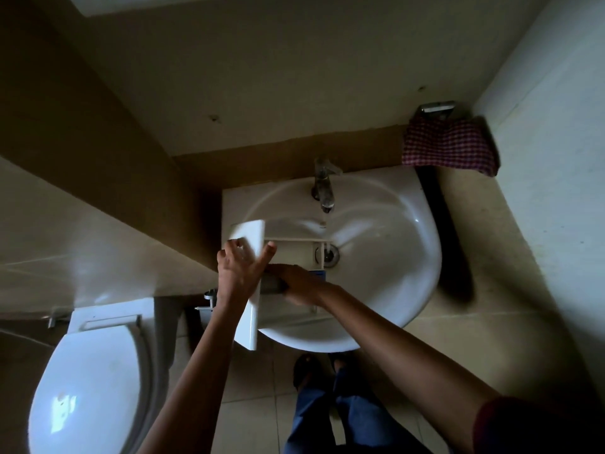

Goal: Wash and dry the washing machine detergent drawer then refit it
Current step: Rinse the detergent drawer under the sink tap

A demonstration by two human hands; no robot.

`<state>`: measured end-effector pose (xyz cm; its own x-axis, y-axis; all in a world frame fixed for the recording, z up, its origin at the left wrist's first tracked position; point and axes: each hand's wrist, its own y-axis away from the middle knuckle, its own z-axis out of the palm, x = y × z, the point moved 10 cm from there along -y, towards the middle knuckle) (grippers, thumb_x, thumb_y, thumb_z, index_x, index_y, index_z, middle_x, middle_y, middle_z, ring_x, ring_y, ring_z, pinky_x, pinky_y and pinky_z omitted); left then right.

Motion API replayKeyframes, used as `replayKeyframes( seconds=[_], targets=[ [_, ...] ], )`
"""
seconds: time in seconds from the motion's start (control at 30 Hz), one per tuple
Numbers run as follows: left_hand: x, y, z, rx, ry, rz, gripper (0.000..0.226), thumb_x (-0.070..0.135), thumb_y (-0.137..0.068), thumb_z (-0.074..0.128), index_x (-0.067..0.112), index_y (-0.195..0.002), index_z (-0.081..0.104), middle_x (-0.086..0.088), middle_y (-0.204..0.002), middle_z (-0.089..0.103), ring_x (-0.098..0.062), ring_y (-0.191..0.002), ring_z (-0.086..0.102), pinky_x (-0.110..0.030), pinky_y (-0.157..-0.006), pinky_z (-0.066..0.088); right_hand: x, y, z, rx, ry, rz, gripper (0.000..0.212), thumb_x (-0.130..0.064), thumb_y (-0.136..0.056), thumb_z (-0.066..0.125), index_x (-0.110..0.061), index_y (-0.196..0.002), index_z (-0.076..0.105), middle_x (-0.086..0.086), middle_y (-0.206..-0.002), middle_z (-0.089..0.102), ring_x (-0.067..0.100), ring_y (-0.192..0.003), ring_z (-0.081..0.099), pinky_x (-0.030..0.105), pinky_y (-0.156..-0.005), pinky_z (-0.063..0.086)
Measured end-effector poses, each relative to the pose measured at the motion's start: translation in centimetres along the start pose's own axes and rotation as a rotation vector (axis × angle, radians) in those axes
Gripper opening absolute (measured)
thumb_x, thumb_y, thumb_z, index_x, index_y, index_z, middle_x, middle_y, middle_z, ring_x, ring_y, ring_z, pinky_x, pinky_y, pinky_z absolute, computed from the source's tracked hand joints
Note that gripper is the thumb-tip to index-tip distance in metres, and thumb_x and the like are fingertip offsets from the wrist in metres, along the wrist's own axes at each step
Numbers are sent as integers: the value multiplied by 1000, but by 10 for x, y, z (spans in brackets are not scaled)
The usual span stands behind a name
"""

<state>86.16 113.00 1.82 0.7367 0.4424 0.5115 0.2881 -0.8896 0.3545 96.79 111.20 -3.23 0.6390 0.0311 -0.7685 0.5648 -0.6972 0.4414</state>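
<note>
The drawer (249,322) lies across the left side of the sink (415,257), its white front panel upright over the rim. The left hand (240,273) clasps the panel, fingers spread on its face, thumb behind. The right hand (306,286) grips a dark pad (271,284) against the drawer. A tap (322,185) stands behind the basin, and a checked cloth (448,149) hangs to the right.

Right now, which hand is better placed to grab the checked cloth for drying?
Probably right. The checked cloth hangs right of the sink, nearer the right hand; the left hand grips the drawer at the sink's left edge.
</note>
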Motion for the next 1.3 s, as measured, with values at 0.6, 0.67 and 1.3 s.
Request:
replayKeyframes(
  seconds=[0.6, 0.67, 1.3],
  targets=[
    [0, 2, -2, 40, 115, 33, 76, 50, -81, 68, 2, -134, 43, -20, -127, 44, -36, -120, 39, -42, -100, 34, 9, -9, 8, -91, 135, 121, 55, -11, -96, 47, -20, -147, 30, 10, -149, 38, 30, -136, 34, 42, -110, 25],
    [-1, 1, 0, 21, 71, 36, 81, 63, -79, 60, 7, -135, 45, -18, -131, 42, -35, -121, 38, -41, -98, 33, -4, -3, 10, -23, 73, 31, 62, -3, -92, 50, -21, -148, 29, 9, -149, 38, 29, -135, 35, 39, -108, 29],
    [0, 7, 2, 13, 110, 9, 75, 50, -79, 70, 7, -135, 44, -17, -128, 43, -34, -119, 37, -41, -98, 34, 19, -15, 10, -147, 243, 322, 52, -11, -91, 52, -11, -141, 38, 13, -137, 48, 34, -121, 49, 42, -96, 44]
  ],
)
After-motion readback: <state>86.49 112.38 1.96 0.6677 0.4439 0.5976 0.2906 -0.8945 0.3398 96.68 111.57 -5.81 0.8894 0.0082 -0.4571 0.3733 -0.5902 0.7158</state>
